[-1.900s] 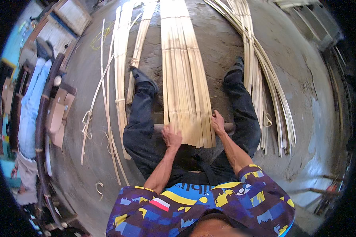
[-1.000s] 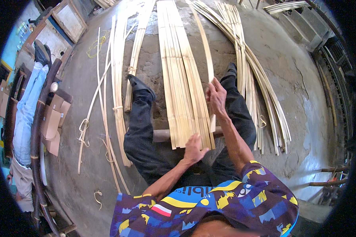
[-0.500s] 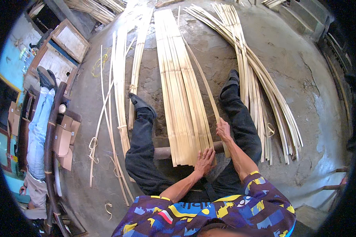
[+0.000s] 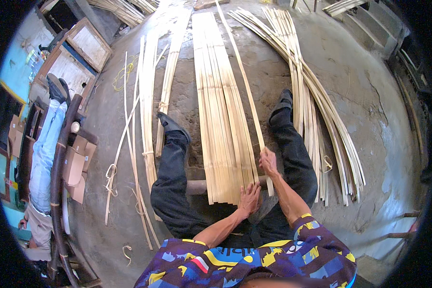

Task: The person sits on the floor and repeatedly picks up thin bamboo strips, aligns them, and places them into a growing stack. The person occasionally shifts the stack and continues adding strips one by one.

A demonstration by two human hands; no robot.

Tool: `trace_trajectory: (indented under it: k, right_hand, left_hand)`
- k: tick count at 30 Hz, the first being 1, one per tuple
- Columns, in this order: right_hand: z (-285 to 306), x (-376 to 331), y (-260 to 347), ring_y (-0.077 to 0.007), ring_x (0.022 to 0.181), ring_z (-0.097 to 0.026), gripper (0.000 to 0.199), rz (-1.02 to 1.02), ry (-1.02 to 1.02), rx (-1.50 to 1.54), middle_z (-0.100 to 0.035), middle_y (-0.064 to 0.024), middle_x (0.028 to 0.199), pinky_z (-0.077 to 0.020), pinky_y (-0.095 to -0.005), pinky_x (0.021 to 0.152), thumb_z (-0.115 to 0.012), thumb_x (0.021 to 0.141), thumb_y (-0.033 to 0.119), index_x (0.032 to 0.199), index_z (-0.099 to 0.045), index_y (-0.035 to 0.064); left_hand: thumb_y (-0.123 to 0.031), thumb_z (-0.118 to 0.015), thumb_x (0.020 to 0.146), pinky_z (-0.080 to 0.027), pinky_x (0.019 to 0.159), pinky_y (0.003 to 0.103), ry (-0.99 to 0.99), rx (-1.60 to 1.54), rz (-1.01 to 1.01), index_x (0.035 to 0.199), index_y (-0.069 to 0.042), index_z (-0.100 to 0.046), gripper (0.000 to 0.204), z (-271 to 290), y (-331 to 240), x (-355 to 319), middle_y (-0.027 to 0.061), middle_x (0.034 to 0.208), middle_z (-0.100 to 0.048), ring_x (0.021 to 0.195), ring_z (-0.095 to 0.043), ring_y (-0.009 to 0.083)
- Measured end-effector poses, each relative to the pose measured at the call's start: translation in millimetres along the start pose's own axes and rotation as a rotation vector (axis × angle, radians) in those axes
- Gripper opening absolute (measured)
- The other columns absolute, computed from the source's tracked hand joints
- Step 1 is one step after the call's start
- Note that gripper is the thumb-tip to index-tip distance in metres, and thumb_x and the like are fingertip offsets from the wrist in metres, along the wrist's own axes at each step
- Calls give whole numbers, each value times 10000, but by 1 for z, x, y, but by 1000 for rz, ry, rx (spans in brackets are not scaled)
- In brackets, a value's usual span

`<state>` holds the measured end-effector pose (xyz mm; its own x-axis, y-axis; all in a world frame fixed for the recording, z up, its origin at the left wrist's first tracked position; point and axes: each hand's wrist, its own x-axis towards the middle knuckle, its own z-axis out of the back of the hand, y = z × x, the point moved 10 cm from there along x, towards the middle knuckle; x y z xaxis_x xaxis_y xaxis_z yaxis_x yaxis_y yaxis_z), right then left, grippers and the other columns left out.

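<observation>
While the left hand (image 4: 249, 197) lies flat, fingers spread, on the near ends of the laid bamboo slats (image 4: 223, 125), it seems to pin them against the round crossbar (image 4: 197, 186) beneath so the row stays aligned. The right hand (image 4: 269, 161) is closed around a single long bamboo strip (image 4: 242, 79) — it runs away across the concrete floor (image 4: 360, 96), slanting against the row's right edge, likely held there to be set beside the others. A loose bundle of strips (image 4: 317, 105) lies just right of the right leg, handy as a supply. Half a second ago the right hand sat lower, near the crossbar; it has since slid up the strip, and the left hand has stayed pressing.
</observation>
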<state>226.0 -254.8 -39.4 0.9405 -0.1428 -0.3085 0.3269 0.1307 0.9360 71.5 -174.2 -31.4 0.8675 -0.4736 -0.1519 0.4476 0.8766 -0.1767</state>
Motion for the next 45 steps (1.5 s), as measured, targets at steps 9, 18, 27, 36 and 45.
trace_trajectory:
  k: [9,18,27,36,45]
  right_hand:
    - [-5,-13,-41,-171,442,-532,165,65,32,-331,-529,-90,579,-426,-285,395,-462,799,224,804,-497,63]
    - [-16,-6,-37,-93,387,-418,155,21,-15,-162,-429,-35,535,-380,-242,378,-447,810,161,838,-483,14]
    - [-8,-14,-49,-336,629,-536,215,169,15,-496,-543,-185,687,-432,-408,530,-435,797,219,935,-484,61]
    - [-21,-16,-38,-389,760,-537,370,199,125,-612,-559,-224,811,-438,-440,634,-503,758,255,1042,-427,31]
    - [-12,-27,-35,-351,837,-543,458,321,-27,-581,-554,-219,913,-441,-385,691,-491,752,198,1161,-378,23]
  left_hand:
    - [-331,-547,710,-176,953,501,37,-61,-2,1283,-91,-225,701,-9,2,0,27,1354,-152,1224,-151,242]
    - [-229,-528,691,-198,942,483,-32,-36,-10,1279,-111,-245,663,6,2,-5,35,1350,-190,1223,-198,233]
    - [-347,-592,661,-183,957,464,6,-139,-4,1282,-95,-224,764,11,3,-7,42,1346,-194,1224,-194,224]
    - [-421,-583,655,-180,954,447,-1,-36,-24,1279,-76,-219,801,10,3,-7,43,1346,-189,1224,-185,215]
    - [-417,-566,679,-185,947,449,49,-135,-24,1280,-77,-216,774,7,6,-8,59,1348,-188,1235,-170,221]
